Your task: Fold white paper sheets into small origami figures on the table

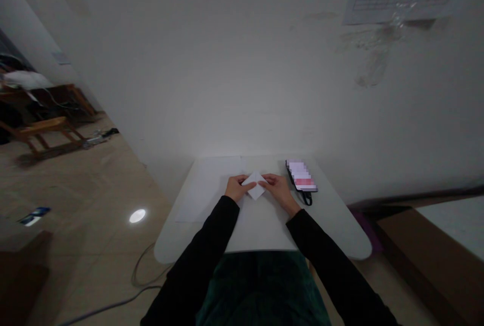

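Between my two hands is a small folded piece of white paper (257,192), diamond-shaped, with a crease down its upper middle. My left hand (238,187) pinches its left corner, thumb on top and fingers behind. On the opposite side my right hand (278,188) grips the right corner in the same way. Both thumbs lie on the paper's face, close to its centre. The fingers under the paper are partly hidden. The paper is held just over the white table (260,235).
Large white paper sheets (204,189) lie on the table's left side. A phone (301,175) with a lit screen and a black strap (307,198) rests at the right. The wall (242,63) rises behind the table. A cable (113,307) runs along the floor; a cardboard box (427,245) stands at right.
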`<control>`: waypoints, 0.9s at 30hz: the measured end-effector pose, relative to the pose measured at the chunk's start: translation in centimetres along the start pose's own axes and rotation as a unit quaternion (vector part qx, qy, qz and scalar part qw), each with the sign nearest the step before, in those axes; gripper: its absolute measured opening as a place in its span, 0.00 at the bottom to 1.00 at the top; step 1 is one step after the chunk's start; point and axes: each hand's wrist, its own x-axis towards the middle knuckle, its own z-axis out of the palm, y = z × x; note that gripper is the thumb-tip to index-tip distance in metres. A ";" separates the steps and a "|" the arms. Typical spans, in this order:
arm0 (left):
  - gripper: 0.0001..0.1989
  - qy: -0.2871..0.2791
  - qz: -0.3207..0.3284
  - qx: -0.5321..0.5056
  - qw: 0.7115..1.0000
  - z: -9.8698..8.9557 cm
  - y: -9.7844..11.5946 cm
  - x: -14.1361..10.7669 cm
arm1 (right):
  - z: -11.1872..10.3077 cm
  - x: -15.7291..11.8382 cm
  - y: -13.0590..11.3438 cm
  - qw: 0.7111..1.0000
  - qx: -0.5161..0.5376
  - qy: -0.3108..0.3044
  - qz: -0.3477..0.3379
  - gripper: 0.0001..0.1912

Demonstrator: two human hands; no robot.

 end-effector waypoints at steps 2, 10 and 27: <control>0.15 0.001 0.003 0.017 1.000 0.0 0.2 -0.1 | 0.1 0.0 -0.1 1.000 0.007 -0.007 0.007 0.20; 0.15 -0.033 0.008 0.012 0.999 0.0 0.4 -0.1 | -0.5 0.1 -0.2 1.000 0.002 0.016 -0.017 0.19; 0.20 0.036 -0.034 -0.119 0.992 -0.1 -0.2 0.4 | 0.0 -0.3 -1.0 0.996 0.084 0.006 0.014 0.21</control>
